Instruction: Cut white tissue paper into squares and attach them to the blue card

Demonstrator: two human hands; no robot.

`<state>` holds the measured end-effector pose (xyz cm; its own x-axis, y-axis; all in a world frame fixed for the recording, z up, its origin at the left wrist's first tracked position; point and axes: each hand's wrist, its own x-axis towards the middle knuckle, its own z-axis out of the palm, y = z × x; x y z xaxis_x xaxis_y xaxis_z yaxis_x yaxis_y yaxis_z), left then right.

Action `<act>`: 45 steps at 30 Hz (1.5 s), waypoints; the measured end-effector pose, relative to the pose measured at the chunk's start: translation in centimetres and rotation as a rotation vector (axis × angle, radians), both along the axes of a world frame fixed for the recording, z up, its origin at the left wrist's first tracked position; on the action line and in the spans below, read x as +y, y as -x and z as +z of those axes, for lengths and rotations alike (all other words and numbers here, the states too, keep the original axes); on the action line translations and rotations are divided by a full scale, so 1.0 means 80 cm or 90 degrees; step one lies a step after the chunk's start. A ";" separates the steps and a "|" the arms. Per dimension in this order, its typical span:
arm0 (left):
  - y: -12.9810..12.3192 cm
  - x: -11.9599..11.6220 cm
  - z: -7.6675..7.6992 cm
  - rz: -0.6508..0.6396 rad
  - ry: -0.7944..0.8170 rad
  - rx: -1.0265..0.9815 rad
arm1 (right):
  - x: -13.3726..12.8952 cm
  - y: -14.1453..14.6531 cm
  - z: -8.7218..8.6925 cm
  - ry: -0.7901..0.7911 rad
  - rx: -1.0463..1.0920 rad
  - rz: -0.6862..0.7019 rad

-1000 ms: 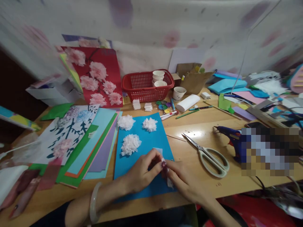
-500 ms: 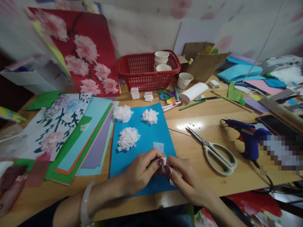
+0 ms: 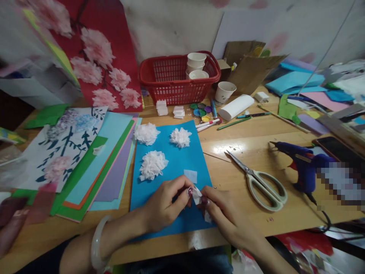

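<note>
A blue sheet [image 3: 176, 163] lies on the wooden table with three crumpled white paper flowers on it, one [image 3: 154, 165] at its left middle, one [image 3: 180, 137] at its upper right and one [image 3: 146, 134] at its upper left. Over the sheet's lower right, my left hand [image 3: 171, 199] and my right hand [image 3: 221, 209] pinch a small white paper piece [image 3: 196, 195] between their fingertips. Another white bit [image 3: 207, 217] shows below my right fingers. A flat pale square [image 3: 190, 176] rests on the sheet just above my hands.
Scissors [image 3: 256, 182] and a blue glue gun [image 3: 302, 160] lie at the right. Behind stand a red basket [image 3: 176, 91] holding cups and a paper cup [image 3: 224, 93]. Coloured sheets [image 3: 111, 179] are at the left, where another person's hand [image 3: 13, 228] shows at the edge.
The camera view has shifted slightly. My fingertips have moved a little apart, and more of the small white paper piece shows between them.
</note>
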<state>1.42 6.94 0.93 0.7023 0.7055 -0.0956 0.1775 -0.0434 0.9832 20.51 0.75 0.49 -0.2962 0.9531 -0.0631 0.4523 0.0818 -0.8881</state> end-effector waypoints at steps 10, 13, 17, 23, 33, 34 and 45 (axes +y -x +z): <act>0.000 0.003 -0.001 -0.023 -0.063 0.023 | 0.003 0.006 0.001 -0.010 0.002 0.022; 0.001 0.002 -0.001 -0.029 -0.075 0.035 | 0.000 0.005 0.000 0.005 -0.012 0.018; 0.002 0.003 -0.002 -0.010 -0.042 0.041 | -0.001 0.004 0.000 0.019 -0.005 0.004; 0.003 0.006 -0.001 0.036 0.012 0.025 | 0.002 0.006 0.004 0.026 -0.005 -0.034; 0.014 0.023 0.003 0.214 0.114 -0.054 | 0.014 0.007 0.012 0.108 0.021 -0.105; 0.015 0.025 0.004 0.247 0.117 -0.063 | 0.017 0.008 0.013 0.117 0.007 -0.110; 0.011 0.018 0.001 0.177 0.097 -0.037 | 0.037 0.001 0.022 0.129 -0.148 -0.258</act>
